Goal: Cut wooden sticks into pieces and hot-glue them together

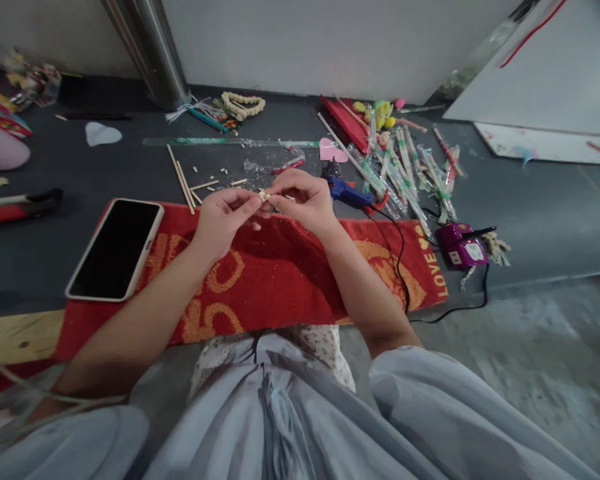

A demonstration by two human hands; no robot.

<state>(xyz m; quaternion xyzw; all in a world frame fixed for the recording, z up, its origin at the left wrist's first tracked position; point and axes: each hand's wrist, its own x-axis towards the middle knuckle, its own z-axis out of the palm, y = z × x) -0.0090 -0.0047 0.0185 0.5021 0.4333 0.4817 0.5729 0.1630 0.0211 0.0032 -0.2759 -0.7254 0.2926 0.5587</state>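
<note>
Between my two hands is a small, pale cream-coloured piece, too small and covered to name exactly. The thumb and fingers of my left hand pinch it from the left. My right hand pinches it from the other side, fingertips almost touching the left ones. Both hands are over the far edge of a red towel with orange lettering. Just right of my right hand lies a blue hot glue gun. Thin wooden sticks and several short cut bits lie beyond my left hand.
A phone rests on the towel's left end, with red-handled pliers further left. Wrapped sticks are heaped at the right. A purple device with a black cord sits near the right front edge. A metal post stands behind.
</note>
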